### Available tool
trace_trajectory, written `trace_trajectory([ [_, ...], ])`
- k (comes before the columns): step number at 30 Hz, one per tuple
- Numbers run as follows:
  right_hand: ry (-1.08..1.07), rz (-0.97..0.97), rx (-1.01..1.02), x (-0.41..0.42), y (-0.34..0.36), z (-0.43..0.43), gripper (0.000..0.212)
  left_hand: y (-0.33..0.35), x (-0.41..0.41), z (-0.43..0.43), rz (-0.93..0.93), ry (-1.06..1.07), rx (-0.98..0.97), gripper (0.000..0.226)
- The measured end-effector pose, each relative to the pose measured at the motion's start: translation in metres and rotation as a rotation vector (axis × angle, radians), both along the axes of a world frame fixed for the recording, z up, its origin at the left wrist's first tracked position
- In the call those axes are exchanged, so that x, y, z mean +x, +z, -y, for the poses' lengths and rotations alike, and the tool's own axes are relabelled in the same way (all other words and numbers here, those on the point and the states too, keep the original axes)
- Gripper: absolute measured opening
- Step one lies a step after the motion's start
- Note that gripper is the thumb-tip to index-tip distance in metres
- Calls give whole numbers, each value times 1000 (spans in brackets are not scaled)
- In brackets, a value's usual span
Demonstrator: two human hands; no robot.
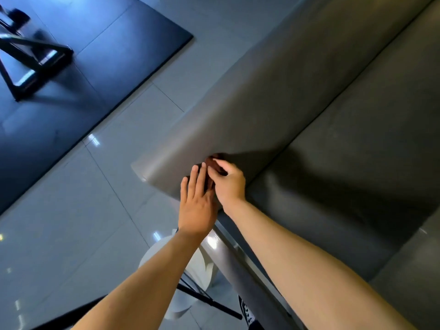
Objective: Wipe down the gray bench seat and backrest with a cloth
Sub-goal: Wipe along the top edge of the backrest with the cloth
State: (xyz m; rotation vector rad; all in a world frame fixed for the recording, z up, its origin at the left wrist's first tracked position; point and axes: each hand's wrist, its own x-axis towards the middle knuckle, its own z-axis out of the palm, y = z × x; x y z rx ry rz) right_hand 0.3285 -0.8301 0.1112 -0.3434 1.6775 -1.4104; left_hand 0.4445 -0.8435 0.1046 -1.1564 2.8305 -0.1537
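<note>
The gray bench runs from the lower middle to the upper right, its backrest (257, 96) on the left and its seat (357, 167) on the right. A small dark brown cloth (212, 163) lies on the near end of the backrest, mostly hidden by my hands. My right hand (229, 183) has curled fingers that pinch the cloth against the backrest. My left hand (196, 202) lies flat with straight fingers, touching the backrest and the cloth's near edge.
Glossy gray floor tiles (71, 210) lie to the left. A dark mat (100, 55) with a black metal frame (31, 65) sits at the upper left. A white round stool (188, 270) and black rods stand below my arms. The bench's metal edge (228, 248) runs under my right forearm.
</note>
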Motion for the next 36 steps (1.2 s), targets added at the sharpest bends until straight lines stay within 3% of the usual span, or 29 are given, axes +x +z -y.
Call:
trace_trajectory([
  [4,67,-65,30,-15,-14,-2,28,-14,10,-15,73,71,95,61],
  [7,-177,-68,121,-60,-42,-5,27,-22,-3,-22,32,124,187,45],
  [12,-525,283,31,-125,-89,-2,34,-55,-18,-30,34,180,261,50],
  [19,-347,186,185,-77,-106,7,28,-99,-1,-43,-15,160,282,42],
  [22,-135,160,291,-24,-101,-3,25,-98,6,-53,8,253,397,43],
  [24,19,259,311,12,-93,-12,26,-87,13,-60,-11,334,456,50],
  [27,84,310,278,40,-66,-30,25,-62,24,-64,-118,402,516,56],
  [32,-119,269,174,34,-8,-67,26,-10,27,-70,-437,297,650,18],
  [36,-177,233,145,37,49,-110,29,48,24,-94,-623,391,786,17],
])
